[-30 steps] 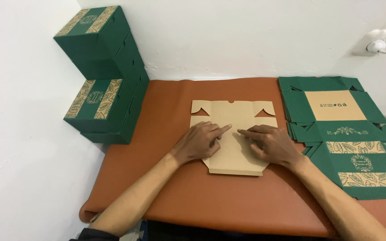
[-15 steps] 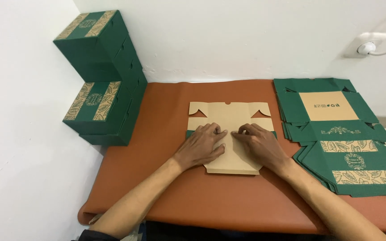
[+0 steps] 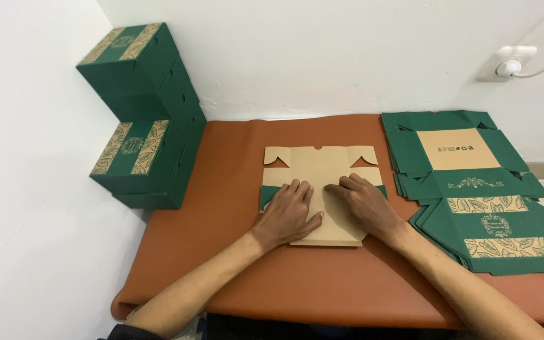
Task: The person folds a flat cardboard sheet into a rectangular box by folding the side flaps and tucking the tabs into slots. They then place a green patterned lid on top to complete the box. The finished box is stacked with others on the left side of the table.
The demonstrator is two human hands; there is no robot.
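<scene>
I am watching the orange-brown counter [image 3: 234, 277] filling mid-frame. At the upper left, four assembled green boxes [image 3: 140, 113] seem stacked, though I am partly guessing. At right lies a pile of flat green blanks [image 3: 473, 189], uncountable. One kraft-side blank [image 3: 322, 170] is lying centre: light, stiff, creasable, best gripped at its flap edges. My left hand [image 3: 291, 211] and right hand [image 3: 363, 204] are pressing flat on it, fingers extended, gripping nothing.

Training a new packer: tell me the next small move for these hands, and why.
Probably press and slide both palms outward to set the crease. The left hand and right hand lie flat, side by side, on the brown box blank, whose green side flaps are partly turned in while its notched far end is unfolded.
</scene>
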